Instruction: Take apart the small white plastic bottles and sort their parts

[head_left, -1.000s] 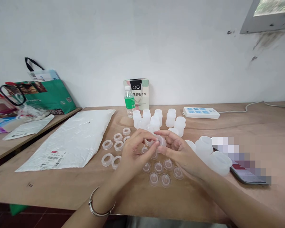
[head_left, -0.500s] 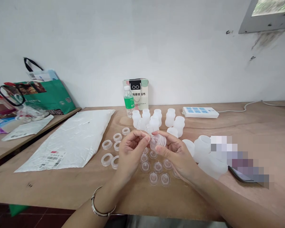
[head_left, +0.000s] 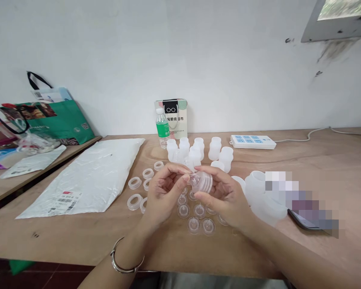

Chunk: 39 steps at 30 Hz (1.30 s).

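Ring (head_left: 205, 183) now sideways in right hand (head_left: 229, 193)

Clear ridged piece (head_left: 203, 182) between left hand (head_left: 166, 189) and right hand (head_left: 228, 192)

Room: makeshift workroom
Worktop: plywood table (head_left: 63, 243)
Behind table: stained white wall (head_left: 123, 60)
On table: power strip (head_left: 252, 141), bottle nipples (head_left: 194, 225)
Below table: red floor tiles (head_left: 60, 279)

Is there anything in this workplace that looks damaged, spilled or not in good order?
The wall looks worn: a brownish stain lies below the window frame, with two dark marks nearby. On the table I see no spill. The clear piece between left hand and right hand shows no obvious damage.
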Each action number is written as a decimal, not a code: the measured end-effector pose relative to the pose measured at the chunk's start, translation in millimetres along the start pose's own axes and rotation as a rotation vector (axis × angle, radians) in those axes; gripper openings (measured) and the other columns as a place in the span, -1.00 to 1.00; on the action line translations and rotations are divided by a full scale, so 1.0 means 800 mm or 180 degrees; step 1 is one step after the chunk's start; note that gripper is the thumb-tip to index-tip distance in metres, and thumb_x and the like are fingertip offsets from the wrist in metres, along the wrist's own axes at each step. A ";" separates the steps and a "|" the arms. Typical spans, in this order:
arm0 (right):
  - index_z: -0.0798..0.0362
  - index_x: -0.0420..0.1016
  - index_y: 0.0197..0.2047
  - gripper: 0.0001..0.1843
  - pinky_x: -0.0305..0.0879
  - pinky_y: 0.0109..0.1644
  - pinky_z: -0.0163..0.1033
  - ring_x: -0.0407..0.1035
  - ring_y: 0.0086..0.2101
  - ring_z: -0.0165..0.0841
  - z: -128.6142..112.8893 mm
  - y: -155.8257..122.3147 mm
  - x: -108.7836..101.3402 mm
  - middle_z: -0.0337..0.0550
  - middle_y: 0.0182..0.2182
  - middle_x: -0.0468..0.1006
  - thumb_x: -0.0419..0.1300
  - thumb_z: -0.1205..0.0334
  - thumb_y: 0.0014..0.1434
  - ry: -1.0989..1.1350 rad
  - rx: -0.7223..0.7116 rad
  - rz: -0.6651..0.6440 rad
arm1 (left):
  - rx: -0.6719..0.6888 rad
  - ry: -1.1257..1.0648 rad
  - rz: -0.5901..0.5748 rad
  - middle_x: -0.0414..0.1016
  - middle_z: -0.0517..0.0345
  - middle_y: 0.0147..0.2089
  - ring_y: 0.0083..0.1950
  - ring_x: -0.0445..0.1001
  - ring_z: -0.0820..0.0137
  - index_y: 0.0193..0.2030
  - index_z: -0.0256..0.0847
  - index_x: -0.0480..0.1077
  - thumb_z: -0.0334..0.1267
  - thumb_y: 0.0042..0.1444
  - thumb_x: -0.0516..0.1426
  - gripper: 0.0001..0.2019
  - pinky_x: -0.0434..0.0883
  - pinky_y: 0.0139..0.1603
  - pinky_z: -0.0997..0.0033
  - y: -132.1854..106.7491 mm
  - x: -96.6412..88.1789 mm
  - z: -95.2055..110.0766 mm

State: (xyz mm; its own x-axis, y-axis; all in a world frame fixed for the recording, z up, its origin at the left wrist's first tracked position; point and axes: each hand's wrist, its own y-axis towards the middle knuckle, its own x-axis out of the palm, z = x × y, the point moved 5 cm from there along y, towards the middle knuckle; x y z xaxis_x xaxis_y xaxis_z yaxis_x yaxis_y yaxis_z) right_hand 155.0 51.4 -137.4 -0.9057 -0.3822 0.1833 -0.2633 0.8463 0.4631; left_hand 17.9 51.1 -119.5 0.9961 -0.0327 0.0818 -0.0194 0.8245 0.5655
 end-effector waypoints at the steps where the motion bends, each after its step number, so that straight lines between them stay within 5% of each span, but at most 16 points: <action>1: -0.15 0.44 -0.06 -0.55 0.43 -0.20 -0.29 0.46 -0.28 -0.42 -0.002 -0.001 -0.002 -0.27 -0.25 0.55 0.37 0.33 -0.04 -0.0125 -0.0097 0.0120 | -0.0001 -0.0018 -0.0075 0.50 0.13 -0.34 -0.26 0.47 0.44 -0.38 -0.21 0.43 -0.28 0.08 0.20 -0.93 0.45 -0.24 0.49 0.000 0.000 -0.001; 8: -0.12 0.38 -0.12 -0.64 0.45 -0.22 -0.21 0.47 -0.29 -0.37 -0.001 -0.001 -0.003 -0.24 -0.27 0.56 0.36 0.23 0.00 -0.0135 -0.0043 0.0147 | -0.0121 -0.0128 -0.0356 0.53 0.12 -0.27 -0.27 0.48 0.44 -0.22 -0.16 0.46 -0.24 0.05 0.24 -0.85 0.45 -0.25 0.47 0.002 0.006 -0.003; 21: -0.15 0.37 -0.09 -0.65 0.43 -0.14 -0.23 0.45 -0.17 -0.38 0.003 -0.003 0.002 -0.24 -0.18 0.54 0.32 0.25 0.05 0.0159 -0.0080 0.0015 | 0.1041 0.0612 0.0045 0.52 0.16 -0.36 -0.31 0.47 0.45 -0.33 -0.16 0.49 -0.47 0.02 0.23 -0.87 0.44 -0.24 0.43 -0.016 0.000 0.017; 26: -0.17 0.38 -0.08 -0.65 0.43 -0.17 -0.22 0.44 -0.17 -0.36 0.004 -0.001 0.002 -0.23 -0.18 0.54 0.32 0.17 0.05 0.0209 0.0073 -0.0084 | 0.0727 0.0546 0.0009 0.49 0.13 -0.38 -0.33 0.46 0.43 -0.33 -0.18 0.49 -0.33 0.07 0.22 -0.98 0.44 -0.30 0.44 -0.008 0.000 0.017; 32: -0.17 0.39 -0.04 -0.63 0.41 -0.13 -0.17 0.46 -0.22 -0.35 0.009 0.000 0.005 -0.25 -0.24 0.55 0.30 0.11 0.06 0.0223 0.0412 -0.0165 | 0.0125 0.0318 0.0029 0.45 0.18 -0.45 -0.42 0.42 0.46 -0.41 -0.18 0.46 -0.19 0.05 0.24 -0.87 0.42 -0.42 0.49 0.005 -0.007 0.006; 35: -0.16 0.34 -0.04 -0.58 0.41 -0.13 -0.15 0.48 -0.26 -0.35 0.010 0.000 0.005 -0.25 -0.26 0.56 0.31 0.03 0.03 0.0331 0.0607 0.0009 | 0.0113 0.0338 -0.0304 0.50 0.09 -0.26 -0.29 0.45 0.40 -0.22 -0.14 0.49 -0.16 0.08 0.21 -0.84 0.45 -0.32 0.44 0.006 -0.009 0.004; 39: -0.14 0.15 -0.04 -0.40 0.43 -0.29 -0.17 0.50 -0.41 -0.34 0.009 -0.006 0.014 -0.23 -0.30 0.58 0.33 -0.12 -0.05 0.0613 0.0912 -0.0045 | 0.0161 0.0310 -0.1334 0.44 -0.04 0.09 0.06 0.41 0.21 0.14 -0.03 0.35 -0.20 -0.01 0.29 -0.48 0.42 0.01 0.23 0.001 0.001 0.003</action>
State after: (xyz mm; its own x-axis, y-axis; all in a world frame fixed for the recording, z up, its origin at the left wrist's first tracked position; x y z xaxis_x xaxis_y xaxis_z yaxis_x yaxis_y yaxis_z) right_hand 143.9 46.0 -143.6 -0.8291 -0.4346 0.3516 -0.3828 0.8998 0.2095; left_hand 18.7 50.8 -116.9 0.9222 -0.3033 -0.2398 0.3866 0.7226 0.5730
